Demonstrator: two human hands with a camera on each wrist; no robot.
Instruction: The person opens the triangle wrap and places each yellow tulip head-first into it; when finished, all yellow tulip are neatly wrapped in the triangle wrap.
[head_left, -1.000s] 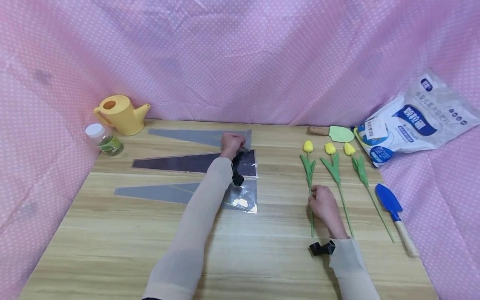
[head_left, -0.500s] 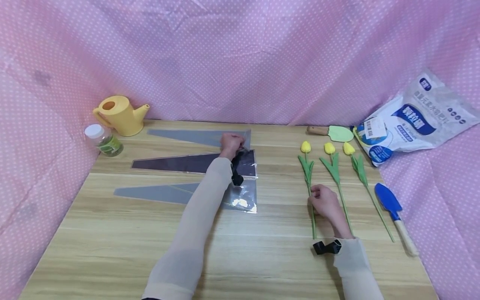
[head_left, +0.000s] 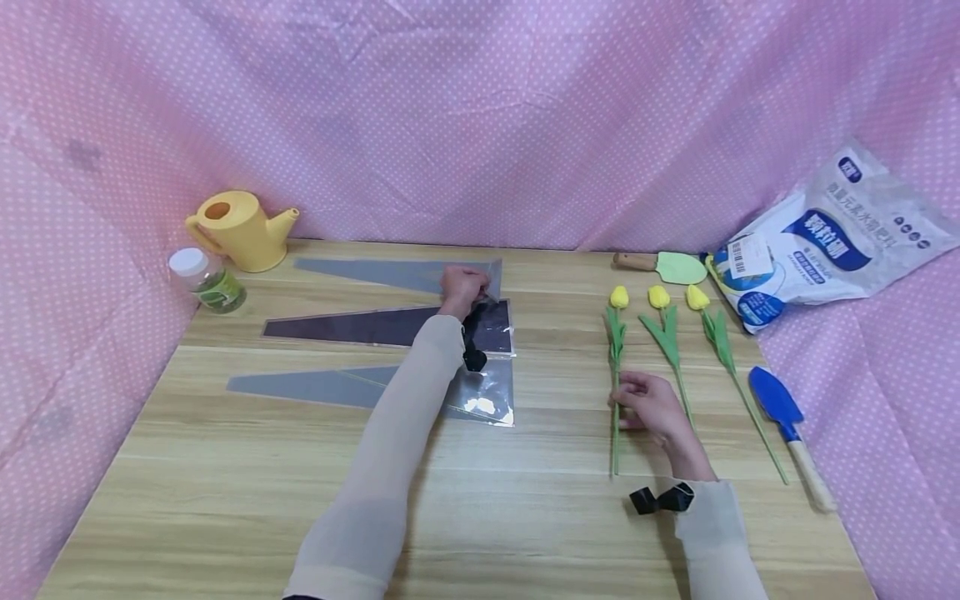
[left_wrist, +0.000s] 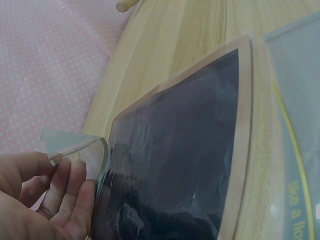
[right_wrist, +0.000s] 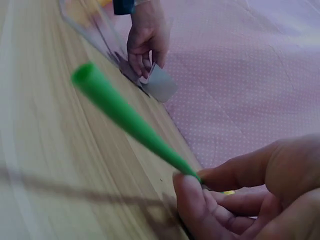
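My left hand (head_left: 461, 287) pinches the wide open end of the farthest flower sleeve (head_left: 360, 271), a tapered grey one lying flat. In the left wrist view the fingers (left_wrist: 60, 185) hold a lifted, bent corner of its clear film (left_wrist: 77, 142). A dark sleeve (head_left: 352, 327) and another grey sleeve (head_left: 315, 385) lie nearer, partly under the left arm. On the right, my right hand (head_left: 654, 404) pinches the stem of the leftmost yellow tulip (head_left: 618, 297). Its hollow green stem end (right_wrist: 115, 107) points towards the right wrist camera, raised off the table.
Two more tulips (head_left: 667, 340) (head_left: 722, 342) lie to the right. Beyond them are a green trowel (head_left: 681, 268), a blue trowel (head_left: 780, 396) and a white bag (head_left: 810, 242). A yellow watering can (head_left: 247, 233) and a lidded bottle (head_left: 213, 283) stand at the back left.
The tulip in my right hand has turned more upright in the head view, its leaves now seen edge-on. My right wrist has shifted slightly right. The left hand stays in place.
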